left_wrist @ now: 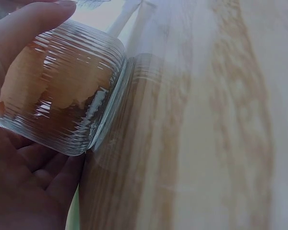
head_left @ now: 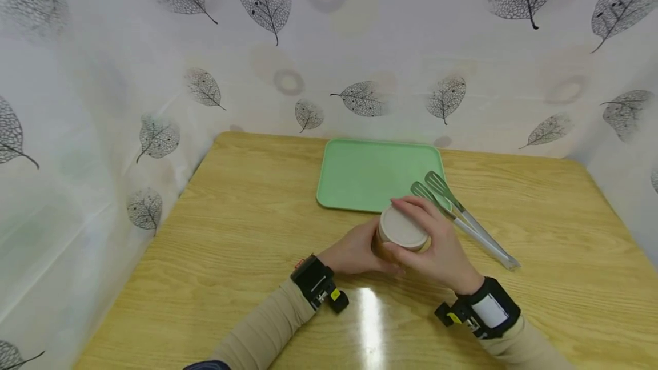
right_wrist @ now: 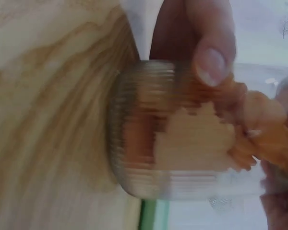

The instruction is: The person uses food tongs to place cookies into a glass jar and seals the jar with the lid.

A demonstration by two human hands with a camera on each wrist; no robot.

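A ribbed clear glass jar (left_wrist: 62,81) with orange-brown pieces inside stands upright at the table's middle, its base at or very close to the wood. My left hand (head_left: 357,250) grips the jar's side, thumb on one side and fingers on the other. From above, my right hand (head_left: 442,253) holds the pale round lid (head_left: 403,228) by its edge, thumb at the near side and fingers at the far side. In the right wrist view, the left thumb presses against the glass (right_wrist: 182,148). Part of the jar is hidden by the hands in the head view.
Behind the jar lies a green rectangular tray (head_left: 375,173) on the wooden table (head_left: 247,204). Metal tongs (head_left: 480,236) lie to the right of the hands, their slotted heads over the tray's front right corner. A leaf-patterned curtain (head_left: 319,61) surrounds the table's back and sides.
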